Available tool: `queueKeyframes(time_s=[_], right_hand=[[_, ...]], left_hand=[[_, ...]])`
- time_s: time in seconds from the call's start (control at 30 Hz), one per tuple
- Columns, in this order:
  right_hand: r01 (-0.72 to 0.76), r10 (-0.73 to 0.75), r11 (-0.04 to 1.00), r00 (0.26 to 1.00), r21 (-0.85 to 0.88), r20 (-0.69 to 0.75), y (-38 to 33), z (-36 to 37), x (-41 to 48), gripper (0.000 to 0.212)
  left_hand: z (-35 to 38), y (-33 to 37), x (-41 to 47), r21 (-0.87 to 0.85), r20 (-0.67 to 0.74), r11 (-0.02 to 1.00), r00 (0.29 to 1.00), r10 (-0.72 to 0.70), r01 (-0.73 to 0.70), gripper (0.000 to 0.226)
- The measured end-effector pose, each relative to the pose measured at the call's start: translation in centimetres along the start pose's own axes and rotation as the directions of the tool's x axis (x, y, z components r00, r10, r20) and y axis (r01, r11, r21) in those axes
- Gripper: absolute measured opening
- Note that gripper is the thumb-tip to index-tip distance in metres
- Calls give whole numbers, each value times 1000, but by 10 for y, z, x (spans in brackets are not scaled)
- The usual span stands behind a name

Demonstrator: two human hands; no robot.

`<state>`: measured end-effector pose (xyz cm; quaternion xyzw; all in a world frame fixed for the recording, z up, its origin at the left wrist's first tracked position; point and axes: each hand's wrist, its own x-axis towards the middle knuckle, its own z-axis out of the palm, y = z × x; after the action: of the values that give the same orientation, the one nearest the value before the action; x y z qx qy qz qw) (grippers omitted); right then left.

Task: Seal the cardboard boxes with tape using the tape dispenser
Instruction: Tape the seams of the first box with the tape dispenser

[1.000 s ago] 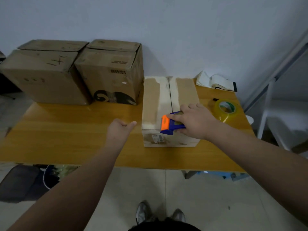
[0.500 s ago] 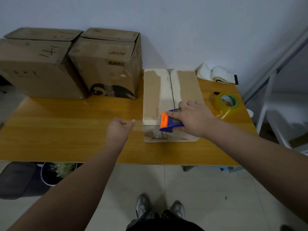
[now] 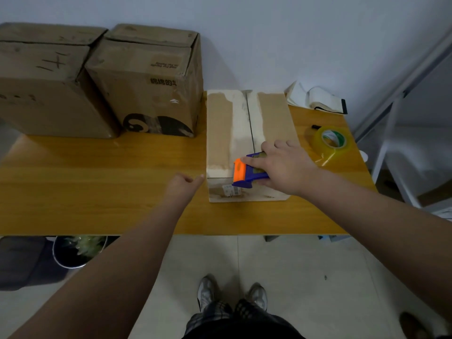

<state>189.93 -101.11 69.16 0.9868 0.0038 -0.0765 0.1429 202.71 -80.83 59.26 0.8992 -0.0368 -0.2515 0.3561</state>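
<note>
A flat cardboard box (image 3: 220, 133) lies on the wooden table (image 3: 97, 187), its centre seam running away from me. My right hand (image 3: 283, 167) grips a blue and orange tape dispenser (image 3: 244, 172) at the near end of the box top, over the seam. My left hand (image 3: 183, 187) hovers just left of the box's near corner, fingers loosely curled, holding nothing; one fingertip is close to the box edge.
Two taller cardboard boxes (image 3: 49, 81) (image 3: 151, 86) stand at the back left against the wall. A spare roll of clear tape (image 3: 331, 140) and a white cloth (image 3: 315, 99) lie right of the flat box. A bin (image 3: 75, 250) sits under the table.
The camera tilted down a little. My right hand and the dispenser stay at the near end of the box. My left hand has edged slightly toward the box corner.
</note>
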Motion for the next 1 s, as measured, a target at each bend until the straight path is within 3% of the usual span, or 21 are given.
queueKeyframes(time_s=[0.2, 0.37, 0.5, 0.63, 0.7, 0.77, 0.8, 0.87, 0.93, 1.0], right_hand=[[4, -4, 1000, 1000, -5, 10, 1, 0, 1, 67], [5, -5, 1000, 1000, -7, -9, 0, 1, 0, 67], [-2, 2, 1000, 1000, 1, -18, -1, 1, -1, 66], [-3, 4, 1000, 1000, 17, -23, -2, 1, 1, 64], [-2, 2, 1000, 1000, 23, -21, -1, 1, 1, 63], [-1, 2, 999, 1000, 34, -14, 0, 2, 2, 63], [-1, 2, 1000, 1000, 31, -18, -1, 2, 2, 63], [-2, 3, 1000, 1000, 15, -31, -1, 3, 2, 63], [-5, 6, 1000, 999, 11, -37, -1, 4, 1, 63], [-11, 12, 1000, 999, 19, -38, -2, 4, 0, 63]], left_hand=[[-1, 1, 7, 22, 164, 994, 981, -106, 104, 61], [4, 8, -1, -8, 126, 993, 985, -116, 118, 47], [3, 16, -5, -12, 137, 979, 970, -199, 202, 87], [-4, 24, -6, 46, 18, 992, 992, -122, 121, 95], [-8, 25, -10, 164, -54, 978, 991, -121, 129, 97], [-9, 22, -13, 237, -142, 965, 987, -76, 108, 87], [-9, 21, -14, 187, -193, 982, 981, -1, 38, 73], [-4, 22, -21, -99, -240, 985, 964, 112, -139, 46], [7, 26, -40, -426, -114, 898, 991, 70, -112, 42], [21, 25, -50, -568, 16, 823, 999, 44, -27, 49]])
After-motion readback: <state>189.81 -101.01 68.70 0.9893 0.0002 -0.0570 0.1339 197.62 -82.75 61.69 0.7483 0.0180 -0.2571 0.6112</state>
